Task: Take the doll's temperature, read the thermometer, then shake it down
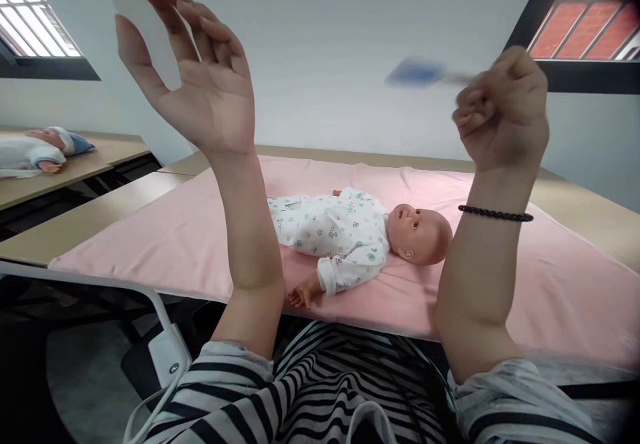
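My left hand is raised at the upper left, palm showing, fingers apart and loosely bent, with nothing in it. My right hand is up at the right and closed on a thin pale stick with a blue end. The blue end points left and is smeared by motion, so its exact kind is unclear. Below and between my forearms a baby doll lies on its back, head to the right, in a white printed suit. It rests on a pink cloth, and neither hand touches it.
The pink cloth covers much of a wooden table. Another doll in white with a blue and white cap lies on a table at the left. A white wall rises behind, with barred windows at both sides. A black bead bracelet circles my right wrist.
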Motion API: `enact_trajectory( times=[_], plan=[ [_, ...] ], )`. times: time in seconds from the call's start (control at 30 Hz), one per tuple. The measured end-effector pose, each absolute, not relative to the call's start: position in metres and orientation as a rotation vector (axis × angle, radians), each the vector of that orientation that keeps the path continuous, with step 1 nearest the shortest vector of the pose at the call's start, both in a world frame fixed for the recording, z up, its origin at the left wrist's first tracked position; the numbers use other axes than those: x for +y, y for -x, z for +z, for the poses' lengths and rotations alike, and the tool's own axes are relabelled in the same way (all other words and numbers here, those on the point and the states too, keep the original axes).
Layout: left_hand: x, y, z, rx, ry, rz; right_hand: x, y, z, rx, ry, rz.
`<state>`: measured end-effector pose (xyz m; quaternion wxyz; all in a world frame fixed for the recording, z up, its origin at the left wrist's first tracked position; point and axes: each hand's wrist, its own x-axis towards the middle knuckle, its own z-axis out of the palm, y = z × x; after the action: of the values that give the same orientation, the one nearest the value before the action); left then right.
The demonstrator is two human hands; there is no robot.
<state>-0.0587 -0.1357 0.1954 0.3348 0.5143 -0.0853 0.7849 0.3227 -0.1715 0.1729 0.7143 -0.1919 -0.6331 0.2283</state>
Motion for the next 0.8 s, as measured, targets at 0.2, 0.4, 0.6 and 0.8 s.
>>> enact_trajectory(
  times=[0.2,0.4,0.6,0.8],
  plan=[
    [-0.145,0.05,0.197,-0.29,-1.043,1.856,-0.18,-0.333,0.172,-1.36,0.54,0.394],
    [-0.161,0.042,0.198,-0.396,-1.067,1.773,-0.181,-0.32,0.199,-1.475,0.794,0.476],
    [-0.168,0.038,0.193,-0.117,-1.169,1.941,-0.185,-0.316,0.199,-1.433,0.817,0.514],
    [-0.159,0.05,0.195,-0.243,-1.16,1.869,-0.194,-0.34,0.178,-1.311,0.675,0.457]
  ],
)
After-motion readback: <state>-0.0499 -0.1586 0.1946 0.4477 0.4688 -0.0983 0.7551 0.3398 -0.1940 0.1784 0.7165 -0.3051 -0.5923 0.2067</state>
